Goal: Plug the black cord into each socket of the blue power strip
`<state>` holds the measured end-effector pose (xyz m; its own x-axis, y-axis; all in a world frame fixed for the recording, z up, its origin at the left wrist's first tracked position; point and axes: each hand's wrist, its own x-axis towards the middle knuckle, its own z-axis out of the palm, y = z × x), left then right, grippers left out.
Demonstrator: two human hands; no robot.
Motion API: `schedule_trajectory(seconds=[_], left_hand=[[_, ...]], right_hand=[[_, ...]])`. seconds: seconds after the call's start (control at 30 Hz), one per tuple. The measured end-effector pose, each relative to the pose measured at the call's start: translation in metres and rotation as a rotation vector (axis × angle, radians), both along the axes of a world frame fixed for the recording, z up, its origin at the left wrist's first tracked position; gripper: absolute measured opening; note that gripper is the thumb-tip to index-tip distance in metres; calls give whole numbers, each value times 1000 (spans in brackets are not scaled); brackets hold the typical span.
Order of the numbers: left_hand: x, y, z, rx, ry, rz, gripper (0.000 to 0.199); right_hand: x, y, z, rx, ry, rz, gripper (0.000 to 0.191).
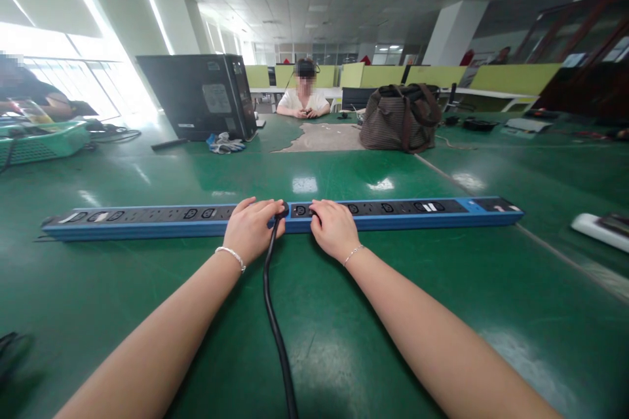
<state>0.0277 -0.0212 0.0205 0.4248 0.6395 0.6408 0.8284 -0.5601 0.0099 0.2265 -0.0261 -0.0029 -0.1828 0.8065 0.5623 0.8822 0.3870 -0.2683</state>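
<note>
A long blue power strip point(162, 230) with a black socket face lies across the green table. My left hand point(249, 229) is at its middle, fingers closed on the black plug point(282, 209) at the strip's top face. From that plug a thick black cable point(275, 314) runs down toward the near edge of the view. My right hand point(335, 228) rests on the strip just right of the plug, fingers curled against the sockets; whatever its fingertips may hold is hidden.
Beyond the strip, a black computer case point(196, 98), patterned gloves point(226, 143) and a brown bag point(400, 119) stand on the green table point(147, 314). A green basket point(54, 143) is at left, a white object point(597, 229) at right. A person point(303, 101) sits opposite.
</note>
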Motion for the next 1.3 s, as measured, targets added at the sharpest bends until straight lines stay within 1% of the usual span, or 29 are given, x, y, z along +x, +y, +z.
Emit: schedule_trajectory(seconds=[0.17, 0.37, 0.43, 0.57, 0.63, 0.77, 0.9, 1.17, 1.3], left_hand=[[0, -2, -3, -11, -17, -17, 21], [-1, 0, -15, 1, -38, -41, 24], [-2, 5, -19, -27, -60, -45, 25], [-4, 13, -25, -148, -163, -75, 26], [-4, 15, -24, -191, -177, -53, 28], [0, 14, -17, -264, -132, 14, 34], [4, 13, -11, -320, -131, 65, 33], [4, 14, -9, -314, -112, 14, 39], [5, 16, -10, -315, -131, 29, 35]], right_hand=[[1, -1, 0, -7, 2, 5, 30], [1, -1, -1, -25, -32, 11, 32], [1, -1, -2, -23, -65, 8, 34], [0, -1, -4, -21, -145, -5, 42], [0, -1, -5, -27, -164, -18, 44], [-1, 0, -5, -32, -175, -26, 44], [0, 0, -5, -35, -178, -30, 44], [-2, 0, -4, -38, -166, -33, 43], [-2, 0, -4, -33, -159, -31, 43]])
